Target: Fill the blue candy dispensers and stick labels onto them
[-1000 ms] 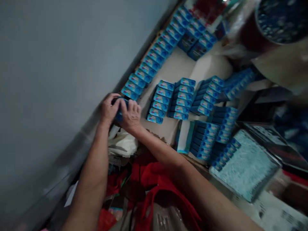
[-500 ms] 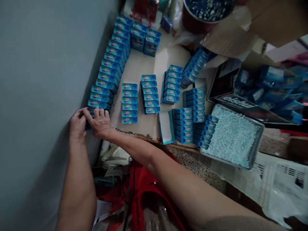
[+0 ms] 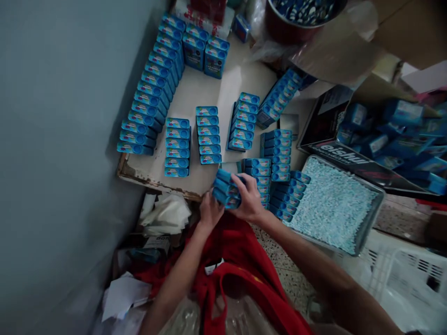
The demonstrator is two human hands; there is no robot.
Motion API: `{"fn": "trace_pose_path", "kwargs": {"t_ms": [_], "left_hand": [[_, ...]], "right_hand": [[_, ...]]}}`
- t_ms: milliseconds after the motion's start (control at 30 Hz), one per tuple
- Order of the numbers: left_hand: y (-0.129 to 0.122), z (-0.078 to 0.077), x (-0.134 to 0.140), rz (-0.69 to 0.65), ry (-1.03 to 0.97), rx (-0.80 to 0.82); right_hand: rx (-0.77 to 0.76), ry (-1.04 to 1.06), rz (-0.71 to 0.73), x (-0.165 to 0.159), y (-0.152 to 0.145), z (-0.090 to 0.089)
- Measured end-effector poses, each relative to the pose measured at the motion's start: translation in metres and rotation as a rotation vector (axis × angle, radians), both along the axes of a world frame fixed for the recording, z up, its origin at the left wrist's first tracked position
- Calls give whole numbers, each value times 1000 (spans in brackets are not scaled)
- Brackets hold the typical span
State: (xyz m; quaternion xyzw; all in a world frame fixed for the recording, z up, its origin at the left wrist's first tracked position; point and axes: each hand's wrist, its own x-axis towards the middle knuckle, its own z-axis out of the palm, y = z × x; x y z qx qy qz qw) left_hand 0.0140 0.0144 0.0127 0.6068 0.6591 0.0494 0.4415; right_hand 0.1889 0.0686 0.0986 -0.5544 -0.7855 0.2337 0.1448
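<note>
Between my two hands, at the table's front edge, is a small stack of blue boxes (image 3: 226, 190). My left hand (image 3: 210, 209) grips its lower left side. My right hand (image 3: 249, 197) has its fingers wrapped round the right side. Right behind the stack, partly hidden by it, lies an open carton with a pale inside (image 3: 231, 167). To the left stand two rows of similar blue boxes (image 3: 177, 143) (image 3: 208, 135). On the right are cartons filled with such boxes (image 3: 258, 172), partly covered by my right hand.
A long row of blue boxes (image 3: 150, 100) runs along the wall. At right are a metal tray of pale blue pellets (image 3: 324, 204) and a black carton of blue packs (image 3: 345, 153). A dark red pot (image 3: 296, 30) stands at the back. The table's worn edge (image 3: 153, 181) faces me.
Both hands have moved right from the front end of the wall row to the middle of the table edge. They now hold a stack of boxes taken from there, and the row is shorter.
</note>
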Motion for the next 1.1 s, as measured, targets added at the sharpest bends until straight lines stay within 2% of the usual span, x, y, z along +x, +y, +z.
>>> {"fn": "trace_pose_path", "kwargs": {"t_ms": [33,100,200,333,467,533,600,667,700,767,833,900,967,1033,1100], "left_hand": [[14,-3,17,-23,32,-32],[38,-5,33,-28,112,-65],[58,-4,26,-86,222,-86],[65,-7,11,-129,261,-134],[65,-10,18,-130,227,-106],[61,-3,20,-164,219,-134],[57,13,9,-204,186,-189],[56,37,-21,-156,148,-170],[59,51,-43,-67,158,-97],[75,76,-98,220,259,160],[108,89,-160,478,354,431],[154,83,-214,542,336,590],[199,63,-250,500,245,630],[232,39,-268,438,154,575],[245,19,-273,418,99,507]], "right_hand": [[-8,-38,7,13,8,-10],[-35,-86,46,31,24,-27],[-68,-134,86,36,42,-39],[-82,-197,47,22,54,-41],[-65,-284,40,7,60,-54],[-43,-322,51,6,60,-58],[-22,-343,85,7,58,-54],[10,-327,104,6,59,-39],[27,-292,95,1,60,-30],[48,-144,60,-21,66,-10],[15,76,76,-65,77,2],[-44,269,137,-124,93,1],[-52,338,162,-188,114,-13],[-40,289,138,-242,135,-33],[-52,199,125,-280,150,-51]]}}
